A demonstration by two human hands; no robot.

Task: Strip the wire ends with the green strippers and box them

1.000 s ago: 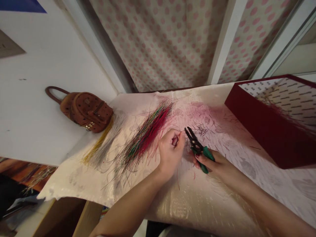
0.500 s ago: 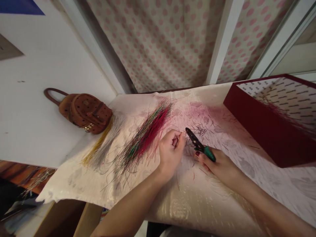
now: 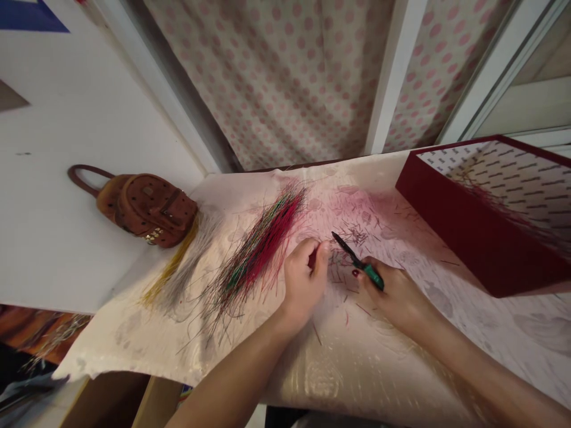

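Pale cloth-covered table (image 3: pixel 379 362) across centre and bottom; pink-dotted fabric curtain (image 3: pixel 285 89) behind it, upper middle. Small brown leather-like backpack (image 3: pixel 156 205) at left, thin yellow wires (image 3: pixel 173 264) and grey wires (image 3: pixel 194 267) just beside it. Long red-and-green wire bundle (image 3: pixel 265 244) diagonal, left of centre. Left hand (image 3: pixel 306 276) right of that, then green-handled pliers (image 3: pixel 357 260) in right hand (image 3: pixel 388 288). Short dark wire offcuts (image 3: pixel 357 233) behind pliers. Open dark-red box (image 3: pixel 468 232) right edge, wires inside.
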